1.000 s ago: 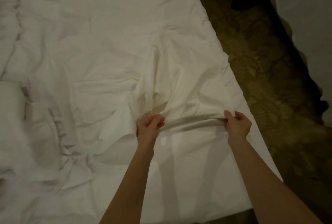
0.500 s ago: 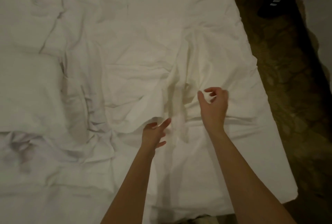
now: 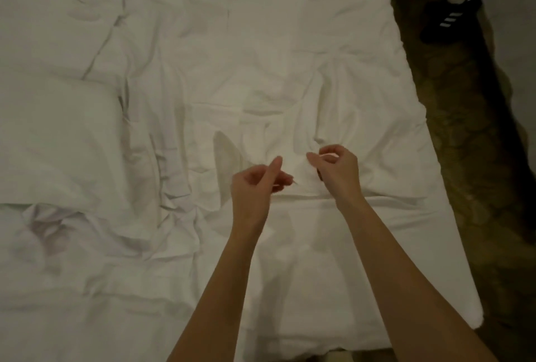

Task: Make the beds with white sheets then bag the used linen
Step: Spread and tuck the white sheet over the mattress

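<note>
Dim room, with a patterned carpet (image 3: pixel 464 135) seen along the right side of the bed (image 3: pixel 452 283). Pretty much the whole mattress is covered by a rumpled white sheet (image 3: pixel 179 77). Its near edge is being pinched at mid-bed by both hands: the left hand (image 3: pixel 255 184) with thumb and fingers closed on a fold, the right hand (image 3: pixel 338 170) curled around fabric just beside it. A black striped shoe (image 3: pixel 446 17) is parked on the floor, top right.

Black striped shoe (image 3: pixel 448 17), far beyond the right hand (image 3: pixel 338 171): leg cut off by top edge. Both forearms cut by bottom edge. Left hand (image 3: pixel 255 184): grip on white sheet (image 3: pixel 261 71) unclear.
</note>
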A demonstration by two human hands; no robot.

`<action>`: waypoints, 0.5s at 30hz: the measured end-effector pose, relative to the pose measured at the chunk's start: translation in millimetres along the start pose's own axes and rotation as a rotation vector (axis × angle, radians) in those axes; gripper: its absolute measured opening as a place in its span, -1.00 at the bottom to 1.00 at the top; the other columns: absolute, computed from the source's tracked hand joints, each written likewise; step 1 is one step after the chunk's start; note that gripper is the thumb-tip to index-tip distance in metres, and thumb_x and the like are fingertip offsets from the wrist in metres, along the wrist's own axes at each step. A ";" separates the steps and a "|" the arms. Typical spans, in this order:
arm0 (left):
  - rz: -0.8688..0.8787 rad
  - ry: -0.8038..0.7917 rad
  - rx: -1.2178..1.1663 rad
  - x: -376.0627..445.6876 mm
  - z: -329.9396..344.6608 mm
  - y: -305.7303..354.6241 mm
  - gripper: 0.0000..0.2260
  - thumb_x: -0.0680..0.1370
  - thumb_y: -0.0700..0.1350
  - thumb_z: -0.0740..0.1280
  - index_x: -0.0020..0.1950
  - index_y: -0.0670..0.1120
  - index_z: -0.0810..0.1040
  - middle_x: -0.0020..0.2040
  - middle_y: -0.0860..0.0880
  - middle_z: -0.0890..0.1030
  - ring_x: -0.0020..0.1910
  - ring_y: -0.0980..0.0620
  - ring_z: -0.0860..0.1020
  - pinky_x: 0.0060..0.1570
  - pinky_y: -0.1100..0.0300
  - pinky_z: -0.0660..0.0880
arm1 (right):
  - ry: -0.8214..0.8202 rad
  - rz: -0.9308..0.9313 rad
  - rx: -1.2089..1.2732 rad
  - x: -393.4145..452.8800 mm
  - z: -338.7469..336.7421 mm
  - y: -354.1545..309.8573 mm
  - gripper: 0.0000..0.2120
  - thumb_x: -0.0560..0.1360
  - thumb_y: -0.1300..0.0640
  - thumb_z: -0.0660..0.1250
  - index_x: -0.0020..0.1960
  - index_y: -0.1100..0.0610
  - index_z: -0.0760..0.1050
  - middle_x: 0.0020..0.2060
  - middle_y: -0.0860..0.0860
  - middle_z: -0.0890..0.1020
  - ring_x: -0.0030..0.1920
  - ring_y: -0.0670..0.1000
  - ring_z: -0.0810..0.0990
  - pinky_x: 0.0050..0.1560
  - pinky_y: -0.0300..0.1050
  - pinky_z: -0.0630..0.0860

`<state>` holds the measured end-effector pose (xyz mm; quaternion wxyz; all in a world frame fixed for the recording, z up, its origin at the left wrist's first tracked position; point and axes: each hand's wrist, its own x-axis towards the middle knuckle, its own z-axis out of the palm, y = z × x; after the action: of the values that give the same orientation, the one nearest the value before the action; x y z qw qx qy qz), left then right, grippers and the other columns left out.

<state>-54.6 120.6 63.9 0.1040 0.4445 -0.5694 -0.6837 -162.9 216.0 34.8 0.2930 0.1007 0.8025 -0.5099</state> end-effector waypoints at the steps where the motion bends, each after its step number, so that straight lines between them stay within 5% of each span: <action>1: 0.170 0.007 0.074 -0.7 -1.6 7.7 -0.84 0.50 -0.08 0.44 -0.19 -0.17 0.65 -0.24 -0.05 0.69 -0.20 0.07 0.66 -0.12 0.23 0.56 | -0.014 -0.015 0.078 -1.4 2.6 -8.3 -0.79 0.43 0.21 0.47 -0.06 0.14 0.43 -0.38 0.01 0.58 -0.37 -0.06 0.57 -0.26 -0.15 0.55; 4: 0.463 -0.119 0.323 9.5 -6.2 22.0 -0.57 0.36 0.08 0.52 0.15 -0.05 0.55 0.12 0.08 0.60 0.15 0.15 0.55 0.15 0.30 0.47 | -0.084 -0.050 0.325 -7.5 12.7 -41.0 -0.72 0.50 0.32 0.36 0.09 0.19 0.30 -0.33 0.10 0.60 -0.41 -0.05 0.63 -0.34 -0.24 0.55; 8: 0.599 -0.113 0.605 46.6 -25.2 26.6 -0.21 0.31 0.25 0.47 0.44 -0.05 0.35 0.44 0.02 0.35 0.45 0.04 0.26 0.45 0.17 0.21 | -0.196 -0.140 0.380 -3.7 36.2 -78.2 -0.73 0.54 0.33 0.31 0.20 0.17 0.37 -0.27 0.14 0.62 -0.33 0.03 0.68 -0.25 -0.20 0.60; 10: 0.534 -0.046 0.563 65.6 -35.7 35.6 -0.17 0.33 0.19 0.53 0.48 -0.05 0.29 0.44 0.01 0.33 0.45 0.02 0.27 0.43 0.09 0.24 | -0.235 -0.171 0.345 3.7 52.5 -90.4 -0.77 0.53 0.33 0.32 0.17 0.20 0.45 -0.30 0.14 0.60 -0.34 0.01 0.68 -0.27 -0.21 0.59; 12: 0.372 -0.003 0.480 90.5 -46.7 46.7 -0.17 0.35 0.16 0.52 0.51 -0.01 0.23 0.45 0.03 0.31 0.44 0.07 0.28 0.37 0.22 0.25 | -0.259 -0.191 0.312 14.0 69.6 -99.8 -0.81 0.52 0.33 0.33 0.13 0.24 0.52 -0.34 0.13 0.59 -0.37 -0.03 0.66 -0.31 -0.24 0.57; 15: 0.126 -0.042 0.403 135.0 -67.2 58.6 -0.28 0.33 0.31 0.46 0.40 0.01 0.43 0.30 0.00 0.53 0.26 0.08 0.49 0.25 0.20 0.41 | -0.290 -0.222 0.264 32.4 94.6 -110.1 -0.84 0.52 0.33 0.34 0.10 0.26 0.55 -0.35 0.10 0.60 -0.40 -0.06 0.65 -0.31 -0.27 0.55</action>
<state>-105.8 -32.4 51.8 0.0438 0.4055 -0.7232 -0.5574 -204.9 77.9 70.7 0.3318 -0.0250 0.6842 -0.6489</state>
